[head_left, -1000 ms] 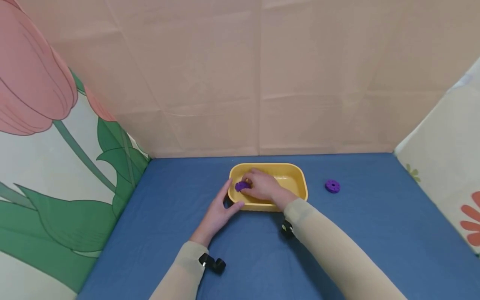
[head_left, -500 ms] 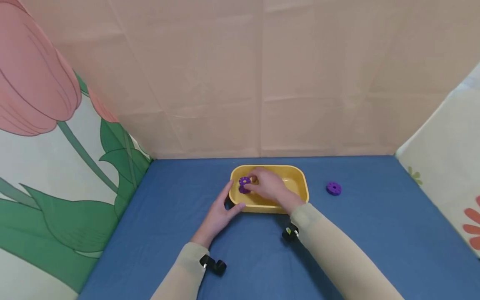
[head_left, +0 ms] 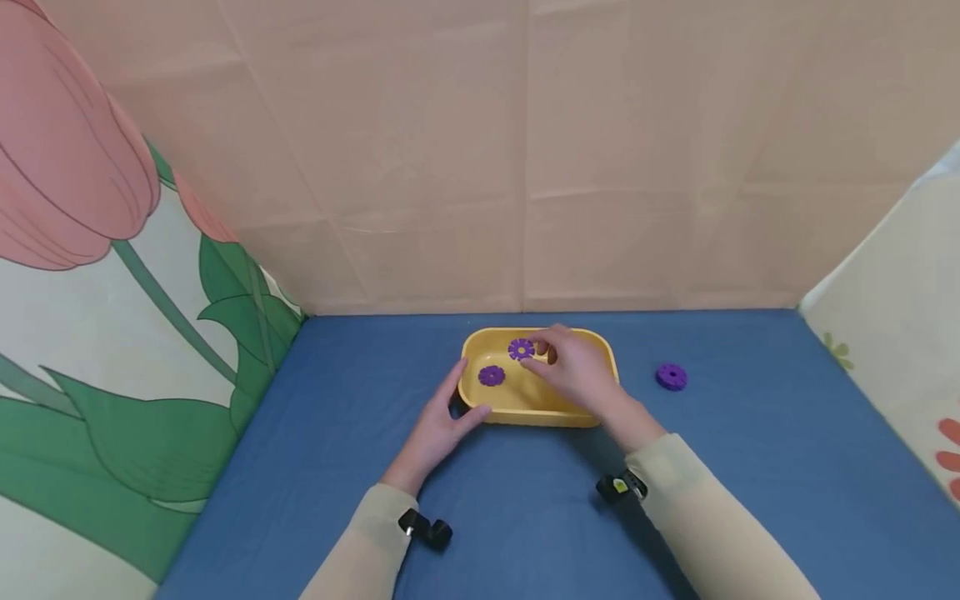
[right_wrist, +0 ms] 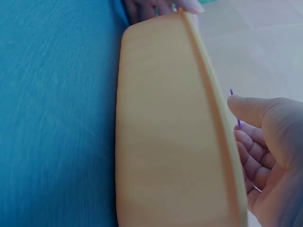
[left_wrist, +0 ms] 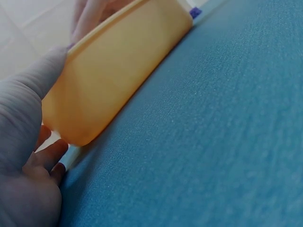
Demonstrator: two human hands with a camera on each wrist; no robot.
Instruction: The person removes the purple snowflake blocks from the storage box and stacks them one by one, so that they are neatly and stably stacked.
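My right hand [head_left: 577, 367] pinches a thin purple flower-shaped disc [head_left: 521, 349] at its right edge, over the yellow tray [head_left: 540, 419]. In the right wrist view, that disc shows as a thin purple edge [right_wrist: 239, 124] at the thumb, above the tray rim. Another purple flower-shaped disc [head_left: 492, 376] lies on the tray's floor towards the left. At the tray's near left corner my left hand [head_left: 431, 433] holds on, thumb at the front rim and fingers round the side, as the left wrist view also shows [left_wrist: 33, 118].
To the tray's right, on the blue cloth [head_left: 337, 400], lies a thicker purple notched disc [head_left: 671, 377], possibly a stack. A beige sheet [head_left: 517, 167] hangs behind the table. Flower-printed sheets [head_left: 180, 333] stand at both sides.
My right hand has lifted one purple disc off the other and carried it right and away from me. The lower disc now lies alone in the tray. My left hand stays put.
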